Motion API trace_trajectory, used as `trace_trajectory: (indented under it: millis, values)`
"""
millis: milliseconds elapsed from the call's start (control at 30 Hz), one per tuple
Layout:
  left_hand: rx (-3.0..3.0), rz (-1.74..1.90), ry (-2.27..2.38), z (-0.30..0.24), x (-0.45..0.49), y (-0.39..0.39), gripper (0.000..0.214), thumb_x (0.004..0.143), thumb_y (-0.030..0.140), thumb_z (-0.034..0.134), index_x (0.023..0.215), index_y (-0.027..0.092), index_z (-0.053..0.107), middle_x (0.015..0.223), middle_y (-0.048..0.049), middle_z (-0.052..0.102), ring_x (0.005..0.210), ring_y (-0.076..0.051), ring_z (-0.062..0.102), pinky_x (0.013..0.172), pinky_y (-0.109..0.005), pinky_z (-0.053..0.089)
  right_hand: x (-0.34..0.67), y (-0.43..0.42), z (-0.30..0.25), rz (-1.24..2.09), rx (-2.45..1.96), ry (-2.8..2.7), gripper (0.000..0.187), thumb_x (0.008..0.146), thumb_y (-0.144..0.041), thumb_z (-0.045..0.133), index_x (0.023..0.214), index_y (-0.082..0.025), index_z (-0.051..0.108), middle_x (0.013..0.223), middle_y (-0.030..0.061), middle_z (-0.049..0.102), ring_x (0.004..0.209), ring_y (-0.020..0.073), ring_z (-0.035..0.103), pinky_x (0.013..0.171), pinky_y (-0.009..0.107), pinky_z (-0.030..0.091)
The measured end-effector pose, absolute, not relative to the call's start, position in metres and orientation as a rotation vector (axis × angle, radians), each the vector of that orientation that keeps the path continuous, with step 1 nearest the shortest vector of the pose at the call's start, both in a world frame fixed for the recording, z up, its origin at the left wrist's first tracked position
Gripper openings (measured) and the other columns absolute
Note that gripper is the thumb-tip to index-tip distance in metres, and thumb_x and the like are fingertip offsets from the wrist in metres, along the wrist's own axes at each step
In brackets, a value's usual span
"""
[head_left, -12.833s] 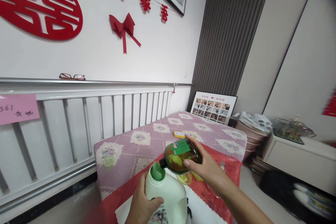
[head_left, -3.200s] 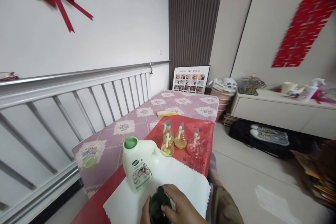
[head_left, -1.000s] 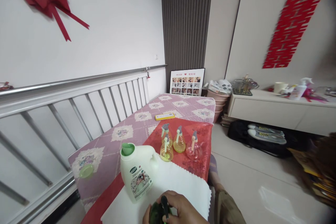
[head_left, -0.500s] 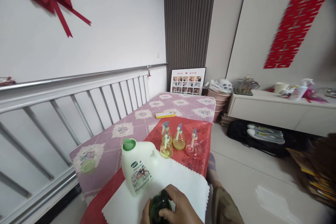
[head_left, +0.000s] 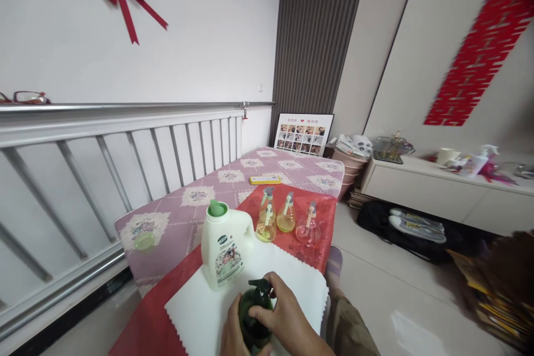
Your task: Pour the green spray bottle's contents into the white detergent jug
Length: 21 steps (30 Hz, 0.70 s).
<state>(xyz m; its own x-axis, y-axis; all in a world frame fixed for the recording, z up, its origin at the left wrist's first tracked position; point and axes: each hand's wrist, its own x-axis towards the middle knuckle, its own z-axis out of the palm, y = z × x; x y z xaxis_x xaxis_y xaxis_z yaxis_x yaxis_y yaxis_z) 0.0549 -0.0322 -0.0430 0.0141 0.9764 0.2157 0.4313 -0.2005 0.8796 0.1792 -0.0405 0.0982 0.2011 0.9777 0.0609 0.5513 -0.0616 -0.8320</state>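
A dark green pump bottle point(head_left: 255, 317) with a black pump head stands between my hands, over the near part of a white mat with a scalloped edge point(head_left: 192, 311). My left hand point(head_left: 233, 328) wraps around its left side. On the right, my right hand point(head_left: 279, 308) grips the bottle's upper part at the pump collar, fingers behind and thumb in front. Just beyond stands a large pale green detergent jug point(head_left: 225, 247) with its green spout showing. Its round green cap point(head_left: 144, 241) lies apart on the tablecloth at left.
Several clear spray bottles point(head_left: 286, 217) stand on a red cloth point(head_left: 325, 206) behind the mat. A yellow flat box point(head_left: 265, 180) lies farther back on the purple tablecloth point(head_left: 217, 192). A white radiator point(head_left: 175, 150) borders the left; a low cabinet point(head_left: 417, 183) stands right.
The view has shifted slightly left and down. The bottle's pump head now shows more clearly, and my right hand has moved a little up and right. Both hands still hold the bottle.
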Motion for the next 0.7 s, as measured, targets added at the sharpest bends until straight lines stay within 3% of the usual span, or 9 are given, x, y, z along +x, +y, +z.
trace_trajectory:
  millis: [133, 200, 300, 433, 700]
  values:
    - [1.739, 1.172, 1.407, -0.045, 0.058, -0.032, 0.089, 0.055, 0.022, 0.064, 0.138, 0.013, 0.035, 0.14, -0.0206, 0.058, 0.127, -0.034, 0.059, 0.109, -0.048, 0.049, 0.186, -0.045, 0.105, 0.826, -1.594, -1.521, 0.066, 0.064, -0.015, 0.069, 0.127, -0.022, 0.053, 0.122, 0.0073, 0.066, 0.109, 0.0249, 0.06, 0.095, 0.039, 0.047]
    - [1.728, 1.146, 1.4, -0.044, 0.057, -0.032, 0.091, 0.055, 0.021, 0.065, 0.139, 0.016, 0.032, 0.142, -0.0201, 0.057, 0.128, -0.034, 0.058, 0.11, -0.049, 0.048, 0.19, -0.046, 0.111, 0.885, -1.555, -1.556, 0.065, 0.071, -0.018, 0.063, 0.135, -0.023, 0.051, 0.128, 0.0081, 0.066, 0.113, 0.0249, 0.06, 0.096, 0.041, 0.048]
    - [1.693, 1.134, 1.406, -0.04, 0.057, -0.033, 0.092, 0.053, 0.02, 0.067, 0.139, 0.017, 0.033, 0.142, -0.0191, 0.056, 0.129, -0.033, 0.057, 0.11, -0.048, 0.047, 0.192, -0.047, 0.121, 0.907, -1.459, -1.655, 0.053, 0.078, -0.017, 0.056, 0.13, -0.023, 0.058, 0.128, 0.0077, 0.067, 0.114, 0.024, 0.061, 0.097, 0.041, 0.048]
    - [1.674, 1.138, 1.402, -0.034, 0.056, -0.035, 0.094, 0.053, 0.021, 0.067, 0.14, 0.017, 0.032, 0.141, -0.018, 0.058, 0.129, -0.033, 0.056, 0.11, -0.046, 0.047, 0.189, -0.048, 0.124, 0.883, -1.406, -1.694, 0.032, 0.083, -0.02, 0.054, 0.111, -0.021, 0.069, 0.111, 0.0068, 0.072, 0.104, 0.0238, 0.064, 0.093, 0.04, 0.049]
    - [1.699, 1.131, 1.382, -0.029, 0.052, -0.034, 0.085, 0.061, 0.024, 0.062, 0.141, 0.014, 0.033, 0.14, -0.0183, 0.059, 0.127, -0.032, 0.058, 0.108, -0.046, 0.048, 0.18, -0.048, 0.097, 0.725, -1.482, -1.496, 0.025, 0.076, -0.021, 0.058, 0.1, -0.021, 0.063, 0.101, 0.0052, 0.071, 0.098, 0.0245, 0.065, 0.089, 0.04, 0.049]
